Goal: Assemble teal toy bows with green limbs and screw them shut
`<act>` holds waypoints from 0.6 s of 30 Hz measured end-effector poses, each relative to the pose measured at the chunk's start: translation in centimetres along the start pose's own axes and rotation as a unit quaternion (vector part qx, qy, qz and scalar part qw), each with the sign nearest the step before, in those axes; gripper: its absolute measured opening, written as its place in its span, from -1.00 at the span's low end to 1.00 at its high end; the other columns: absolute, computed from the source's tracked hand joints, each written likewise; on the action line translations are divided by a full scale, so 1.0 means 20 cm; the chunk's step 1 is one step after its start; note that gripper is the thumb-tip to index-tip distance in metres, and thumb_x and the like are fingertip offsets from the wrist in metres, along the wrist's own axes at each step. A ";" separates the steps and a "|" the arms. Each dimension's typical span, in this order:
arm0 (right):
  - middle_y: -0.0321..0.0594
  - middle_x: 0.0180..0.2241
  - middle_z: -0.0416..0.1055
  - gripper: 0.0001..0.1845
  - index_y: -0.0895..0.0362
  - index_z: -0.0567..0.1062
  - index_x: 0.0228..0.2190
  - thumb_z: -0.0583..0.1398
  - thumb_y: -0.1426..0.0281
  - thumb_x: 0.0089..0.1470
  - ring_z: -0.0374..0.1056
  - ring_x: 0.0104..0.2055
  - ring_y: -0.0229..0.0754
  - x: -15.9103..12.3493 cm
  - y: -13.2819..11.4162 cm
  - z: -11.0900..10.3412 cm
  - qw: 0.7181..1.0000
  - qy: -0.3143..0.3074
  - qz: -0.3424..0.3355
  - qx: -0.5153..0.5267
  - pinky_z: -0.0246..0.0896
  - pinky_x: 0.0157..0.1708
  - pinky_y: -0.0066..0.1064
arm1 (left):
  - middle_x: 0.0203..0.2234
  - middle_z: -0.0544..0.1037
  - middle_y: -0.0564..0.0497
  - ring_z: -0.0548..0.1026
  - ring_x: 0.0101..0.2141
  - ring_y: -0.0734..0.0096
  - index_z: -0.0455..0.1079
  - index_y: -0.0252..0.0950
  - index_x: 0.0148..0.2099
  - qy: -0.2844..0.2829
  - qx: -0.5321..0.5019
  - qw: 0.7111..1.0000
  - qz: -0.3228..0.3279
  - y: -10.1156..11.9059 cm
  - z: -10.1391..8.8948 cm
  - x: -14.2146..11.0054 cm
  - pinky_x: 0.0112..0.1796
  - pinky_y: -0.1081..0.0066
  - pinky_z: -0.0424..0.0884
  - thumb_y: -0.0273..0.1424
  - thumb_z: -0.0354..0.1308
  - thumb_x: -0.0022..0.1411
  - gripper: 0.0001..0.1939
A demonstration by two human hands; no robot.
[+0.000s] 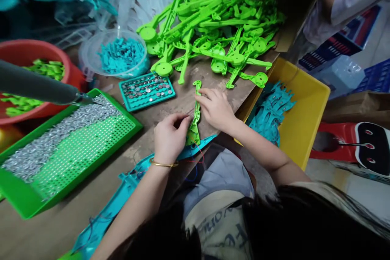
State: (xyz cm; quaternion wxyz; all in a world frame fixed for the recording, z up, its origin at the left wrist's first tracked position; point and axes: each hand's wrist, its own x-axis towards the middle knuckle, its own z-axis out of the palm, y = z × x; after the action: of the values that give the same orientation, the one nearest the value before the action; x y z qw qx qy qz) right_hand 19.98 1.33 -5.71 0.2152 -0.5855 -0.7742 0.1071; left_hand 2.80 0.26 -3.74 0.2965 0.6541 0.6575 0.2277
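A narrow lime-green plastic part lies on the table between my hands, hook-shaped at its far end and wider at the near end. My left hand is closed in a pinch at its left side, with a thin dark wire at the fingertips. My right hand presses its fingers onto the part from the right. A red wire and a blue wire hang by the near end. Beneath that end runs a teal plastic part along the table's edge, partly hidden by my left arm.
Behind lies a heap of green parts. To the left are a teal tray of small metal discs, a green basket of screws, a tub of teal pieces, a red basin and a grey screwdriver-like tool. A yellow bin stands right.
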 end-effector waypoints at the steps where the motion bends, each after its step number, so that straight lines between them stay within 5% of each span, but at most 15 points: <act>1: -0.12 0.09 0.38 -0.65 0.09 0.48 -0.02 0.01 0.36 0.26 0.17 0.11 -0.02 -0.01 -0.01 0.01 1.000 0.004 -0.016 0.017 0.03 0.05 -0.17 | -0.43 0.60 0.00 0.52 -0.40 0.32 0.54 -0.28 -0.29 0.015 -0.005 1.000 0.011 0.00 0.01 0.00 -0.31 0.37 0.38 -0.23 0.14 0.13 -0.75; 6: -0.14 0.06 0.41 -0.68 0.07 0.53 -0.11 0.03 0.32 0.26 0.19 0.11 -0.06 -0.03 -0.01 0.04 0.997 -0.012 -0.019 0.069 0.05 0.07 -0.19 | -0.36 0.60 -0.01 0.53 -0.30 0.34 0.55 -0.26 -0.26 0.089 -0.034 0.990 0.100 0.01 0.04 0.03 -0.21 0.37 0.41 -0.24 0.14 0.18 -0.76; 12: -0.11 0.06 0.40 -0.71 0.09 0.53 -0.12 0.06 0.40 0.21 0.22 0.11 -0.04 -0.03 0.03 0.00 0.992 -0.029 -0.032 0.120 0.10 0.08 -0.14 | -0.34 0.62 -0.01 0.54 -0.32 0.36 0.56 -0.29 -0.24 0.005 -0.191 0.981 0.038 0.04 0.08 0.07 -0.25 0.42 0.44 -0.24 0.19 0.13 -0.74; 18: -0.17 -0.14 0.49 -0.72 0.01 0.53 -0.11 0.08 0.36 0.22 0.36 -0.05 -0.12 -0.05 0.07 -0.07 0.979 0.050 -0.074 0.184 0.18 -0.03 -0.19 | -0.35 0.62 -0.02 0.53 -0.31 0.37 0.55 -0.31 -0.28 -0.014 -0.152 0.988 0.039 0.03 0.05 0.05 -0.25 0.42 0.42 -0.32 0.15 0.17 -0.80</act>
State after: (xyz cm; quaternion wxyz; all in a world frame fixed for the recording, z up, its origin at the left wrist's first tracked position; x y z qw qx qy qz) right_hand 22.07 0.76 -5.32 0.3650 -0.4817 -0.7707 0.2018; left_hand 3.91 1.28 -4.22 0.3923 0.6301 0.5849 0.3270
